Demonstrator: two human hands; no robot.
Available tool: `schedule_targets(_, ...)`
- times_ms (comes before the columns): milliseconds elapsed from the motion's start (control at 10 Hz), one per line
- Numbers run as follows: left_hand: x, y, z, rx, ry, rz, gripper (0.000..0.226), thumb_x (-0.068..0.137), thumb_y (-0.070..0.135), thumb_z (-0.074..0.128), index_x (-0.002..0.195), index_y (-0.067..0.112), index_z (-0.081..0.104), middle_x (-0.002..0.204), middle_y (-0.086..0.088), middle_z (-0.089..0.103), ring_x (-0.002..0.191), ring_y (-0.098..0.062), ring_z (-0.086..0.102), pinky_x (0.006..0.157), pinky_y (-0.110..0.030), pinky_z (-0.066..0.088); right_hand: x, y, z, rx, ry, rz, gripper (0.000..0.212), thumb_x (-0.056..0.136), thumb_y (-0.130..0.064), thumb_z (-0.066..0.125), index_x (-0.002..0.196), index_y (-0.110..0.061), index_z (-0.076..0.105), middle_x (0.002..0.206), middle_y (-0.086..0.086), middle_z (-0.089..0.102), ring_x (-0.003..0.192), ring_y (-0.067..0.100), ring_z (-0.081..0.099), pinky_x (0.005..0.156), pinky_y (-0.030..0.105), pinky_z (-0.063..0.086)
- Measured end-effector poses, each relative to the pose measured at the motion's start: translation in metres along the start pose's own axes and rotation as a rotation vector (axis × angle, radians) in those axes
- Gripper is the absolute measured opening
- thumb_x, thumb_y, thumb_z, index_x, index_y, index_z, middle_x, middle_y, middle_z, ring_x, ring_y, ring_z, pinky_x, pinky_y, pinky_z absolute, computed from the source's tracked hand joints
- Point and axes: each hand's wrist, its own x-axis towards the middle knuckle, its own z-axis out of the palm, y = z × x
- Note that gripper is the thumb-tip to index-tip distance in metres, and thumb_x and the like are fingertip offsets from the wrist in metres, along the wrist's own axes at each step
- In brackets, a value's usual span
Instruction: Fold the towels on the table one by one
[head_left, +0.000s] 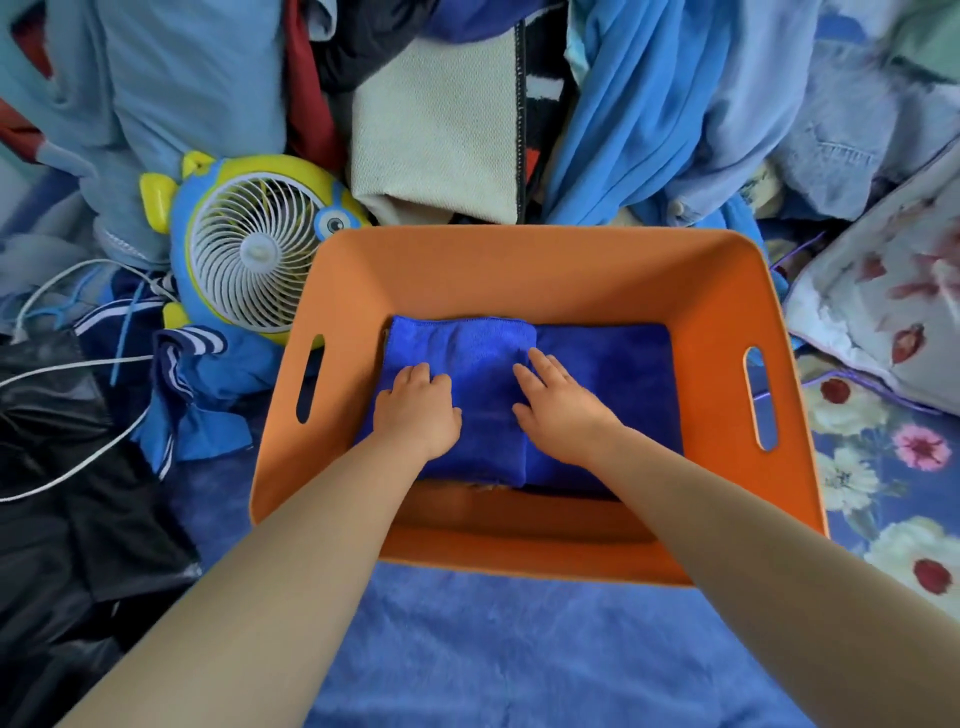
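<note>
A folded blue towel (467, 348) lies in the left part of an orange bin (519, 265). My left hand (418, 410) rests flat on its left side with the fingers slightly bent. My right hand (558, 405) presses on its right edge, fingers straight and spread. Beside it, on the right of the bin's floor, lies a second, darker blue folded towel (623, 374). Another blue towel (493, 649) is spread out flat in front of the bin, between my forearms.
A fish-shaped blue and yellow fan (254, 249) stands left of the bin. White cables (78, 462) and dark cloth lie at the left. Piled clothes (649, 104) fill the back. A floral pillow (893, 291) and floral sheet (883, 467) are at the right.
</note>
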Motion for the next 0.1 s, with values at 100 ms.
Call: schedule_targets(100,-0.0223,0.009,-0.0085,-0.038,0.039,0.061,0.039,0.095,0.03,0.04,0.129,0.009,0.044,0.142,-0.009,0.035,0.133,-0.025,0.028,0.101,-0.039,0.035,-0.0241,0.0011,-0.015,0.111,0.092,-0.034,0.046,0.096,-0.021,0.036,0.14,-0.008,0.029,0.154,0.009,0.012,0.143,0.021,0.01,0.111,0.034,0.023)
